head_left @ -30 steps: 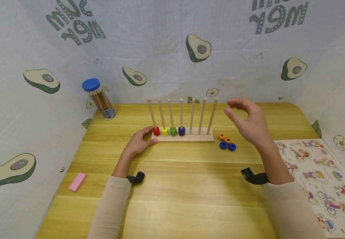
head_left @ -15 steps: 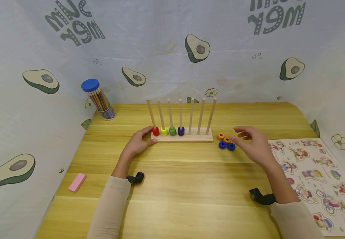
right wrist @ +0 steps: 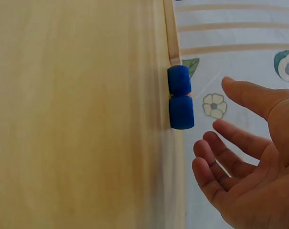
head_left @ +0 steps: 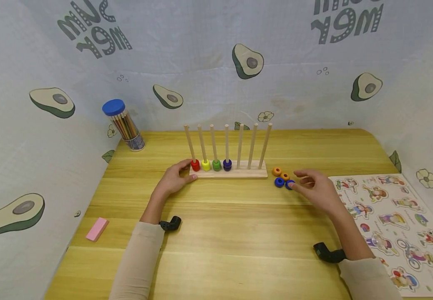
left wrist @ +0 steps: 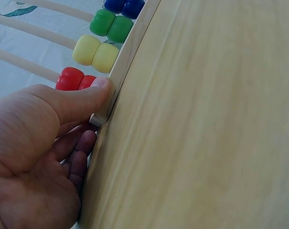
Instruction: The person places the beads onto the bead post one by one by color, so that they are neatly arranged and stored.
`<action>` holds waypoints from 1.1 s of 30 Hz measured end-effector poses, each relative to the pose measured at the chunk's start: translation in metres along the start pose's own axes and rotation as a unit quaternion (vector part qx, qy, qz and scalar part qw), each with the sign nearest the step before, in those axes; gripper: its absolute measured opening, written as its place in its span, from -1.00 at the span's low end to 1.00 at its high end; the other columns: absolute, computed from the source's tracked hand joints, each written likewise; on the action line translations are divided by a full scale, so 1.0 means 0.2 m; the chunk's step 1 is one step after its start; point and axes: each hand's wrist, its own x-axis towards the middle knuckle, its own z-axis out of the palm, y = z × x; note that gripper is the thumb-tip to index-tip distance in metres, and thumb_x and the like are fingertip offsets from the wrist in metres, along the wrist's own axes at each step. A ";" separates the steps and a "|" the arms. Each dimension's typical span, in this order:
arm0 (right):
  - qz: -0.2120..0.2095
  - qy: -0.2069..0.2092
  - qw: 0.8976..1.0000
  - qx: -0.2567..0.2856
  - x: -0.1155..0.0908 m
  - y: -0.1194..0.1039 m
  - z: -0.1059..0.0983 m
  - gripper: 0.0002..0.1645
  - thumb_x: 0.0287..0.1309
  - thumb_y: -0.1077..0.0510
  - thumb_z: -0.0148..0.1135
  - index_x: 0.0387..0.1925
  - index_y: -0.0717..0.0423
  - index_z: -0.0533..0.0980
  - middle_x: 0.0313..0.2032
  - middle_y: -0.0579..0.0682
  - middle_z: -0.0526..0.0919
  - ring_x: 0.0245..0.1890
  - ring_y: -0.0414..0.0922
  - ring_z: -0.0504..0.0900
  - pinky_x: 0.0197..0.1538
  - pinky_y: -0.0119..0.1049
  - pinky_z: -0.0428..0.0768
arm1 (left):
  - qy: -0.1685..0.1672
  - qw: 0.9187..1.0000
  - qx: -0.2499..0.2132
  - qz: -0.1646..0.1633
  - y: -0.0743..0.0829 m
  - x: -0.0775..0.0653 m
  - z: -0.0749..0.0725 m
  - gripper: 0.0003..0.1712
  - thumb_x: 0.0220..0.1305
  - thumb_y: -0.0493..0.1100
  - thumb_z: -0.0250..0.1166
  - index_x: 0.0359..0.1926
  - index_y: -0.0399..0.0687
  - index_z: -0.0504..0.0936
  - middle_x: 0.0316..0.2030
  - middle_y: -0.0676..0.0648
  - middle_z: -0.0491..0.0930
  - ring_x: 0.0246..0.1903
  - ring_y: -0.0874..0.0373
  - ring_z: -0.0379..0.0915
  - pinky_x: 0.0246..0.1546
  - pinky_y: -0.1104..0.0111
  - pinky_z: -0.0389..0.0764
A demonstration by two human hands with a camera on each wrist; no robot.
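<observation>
A wooden peg stand (head_left: pixel 239 173) with seven upright pegs stands mid-table. Its four left pegs carry red beads (head_left: pixel 195 165), yellow beads (head_left: pixel 205 165), green beads (head_left: pixel 216 165) and dark blue beads (head_left: pixel 227 165); the three right pegs are bare. My left hand (head_left: pixel 174 178) grips the left end of the base, thumb over the front and fingers round the end. To the right of the stand lie two orange beads (head_left: pixel 277 171) and two blue beads (head_left: pixel 279 182). My right hand (head_left: pixel 319 191) hovers beside them with thumb and fingers apart, holding nothing. In the right wrist view the blue beads (right wrist: pixel 181 112) sit clear of the fingertips.
A blue-lidded jar of coloured sticks (head_left: pixel 126 127) stands at the back left. At the left edge lies a pink block (head_left: pixel 97 229). A sheet of cartoon figures (head_left: pixel 393 233) lies under the right forearm. A patterned cloth (head_left: pixel 209 83) hangs behind the table.
My right hand has come down from beside the tall pegs to the loose beads, its thumb now in front of the right blue bead in the head view. My left hand stays put.
</observation>
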 end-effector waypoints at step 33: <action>0.028 -0.016 0.998 -0.049 0.05 0.04 0.05 -0.45 0.35 -0.01 0.36 0.22 0.25 0.57 -0.07 0.24 0.72 -0.10 0.09 0.67 -0.17 -0.25 0.58 | -0.006 1.000 0.016 0.004 0.01 -0.01 -0.01 -0.19 0.36 0.04 0.42 0.54 0.06 0.34 0.36 -0.23 0.50 0.44 -0.17 0.32 0.51 -0.08 0.24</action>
